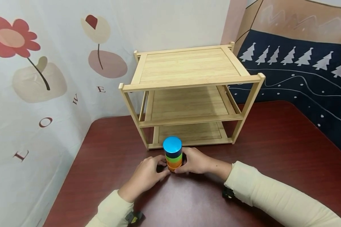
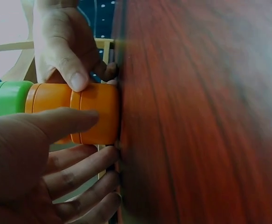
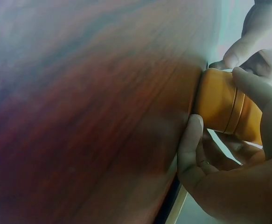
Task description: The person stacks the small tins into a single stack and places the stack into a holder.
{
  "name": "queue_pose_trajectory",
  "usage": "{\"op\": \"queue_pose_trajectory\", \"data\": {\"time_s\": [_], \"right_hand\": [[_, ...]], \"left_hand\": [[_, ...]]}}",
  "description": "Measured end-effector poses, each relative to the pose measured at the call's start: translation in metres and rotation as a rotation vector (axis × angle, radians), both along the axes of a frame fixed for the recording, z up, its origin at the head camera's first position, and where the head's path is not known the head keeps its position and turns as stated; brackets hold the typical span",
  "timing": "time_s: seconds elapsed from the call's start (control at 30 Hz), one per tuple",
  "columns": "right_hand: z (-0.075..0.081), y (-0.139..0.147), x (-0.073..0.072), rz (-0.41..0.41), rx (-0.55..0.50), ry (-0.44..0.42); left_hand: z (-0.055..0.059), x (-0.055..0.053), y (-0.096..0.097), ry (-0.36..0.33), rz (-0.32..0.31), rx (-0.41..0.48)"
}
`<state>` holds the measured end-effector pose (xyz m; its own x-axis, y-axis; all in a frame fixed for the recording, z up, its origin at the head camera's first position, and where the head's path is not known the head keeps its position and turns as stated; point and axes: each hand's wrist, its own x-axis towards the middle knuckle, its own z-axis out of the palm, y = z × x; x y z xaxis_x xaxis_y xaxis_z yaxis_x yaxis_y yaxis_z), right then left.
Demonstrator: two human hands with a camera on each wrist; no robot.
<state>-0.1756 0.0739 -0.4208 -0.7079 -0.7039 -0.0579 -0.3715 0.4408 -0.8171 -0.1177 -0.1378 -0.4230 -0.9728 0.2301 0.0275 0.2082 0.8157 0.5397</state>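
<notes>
A stack of round canisters [image 1: 173, 154] stands upright on the table just in front of the wooden rack. Its top is shiny blue, a green band [image 2: 12, 98] comes below, and the lowest part is orange [image 3: 215, 98]. From the right, my right hand [image 1: 197, 160] holds the orange base, thumb at the front and fingers round the side. My left hand [image 1: 149, 171] lies close along the left side, its thumb [image 2: 73, 120] overlapping the orange part in the left wrist view. Its fingers [image 2: 82, 172] are fairly straight beside the base.
Behind the stack stands a pale wooden rack [image 1: 187, 67] with three shelves, its bottom rail [image 1: 193, 144] near the canisters. The red-brown wooden table [image 1: 272, 151] spreads to both sides. Printed cloths [image 1: 59, 104] hang at the left, back and right.
</notes>
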Motion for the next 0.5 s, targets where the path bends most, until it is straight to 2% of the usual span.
{"op": "queue_pose_trajectory", "data": {"time_s": [0.23, 0.5], "right_hand": [[0.001, 0.002, -0.001, -0.005, 0.036, 0.087], [0.003, 0.006, 0.000, -0.012, 0.016, 0.070]], "left_hand": [[0.004, 0.006, 0.001, 0.031, 0.002, 0.000], [0.019, 0.019, 0.000, 0.131, 0.036, 0.032]]}}
